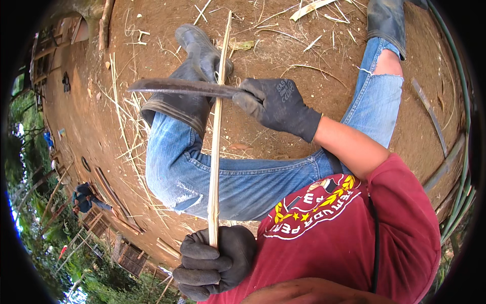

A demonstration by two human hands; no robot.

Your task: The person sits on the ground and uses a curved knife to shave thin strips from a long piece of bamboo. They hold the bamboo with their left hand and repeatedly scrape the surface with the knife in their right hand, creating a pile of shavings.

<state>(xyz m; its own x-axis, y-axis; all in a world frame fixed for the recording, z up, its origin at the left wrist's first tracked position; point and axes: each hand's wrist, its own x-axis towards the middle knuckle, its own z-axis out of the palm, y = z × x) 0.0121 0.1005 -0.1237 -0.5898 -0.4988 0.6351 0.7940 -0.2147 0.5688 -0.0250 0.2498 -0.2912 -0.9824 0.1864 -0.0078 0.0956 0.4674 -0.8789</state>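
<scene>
Over the bent jeans leg (258, 182), one long, skinny, pale strip (216, 162), left hand (228, 261) clenched round its near end, right hand (283, 105) gripping a dark knife (177, 87) across it, tip poking over pretty roomy dirt (324, 93).

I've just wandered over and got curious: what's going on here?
A person's gloved left hand grips the near end of a long, pale strip. The gloved right hand holds a long knife, its dark blade crossing over the strip's far part; contact is hard to tell. More pale pieces lie scattered on the ground.
</scene>
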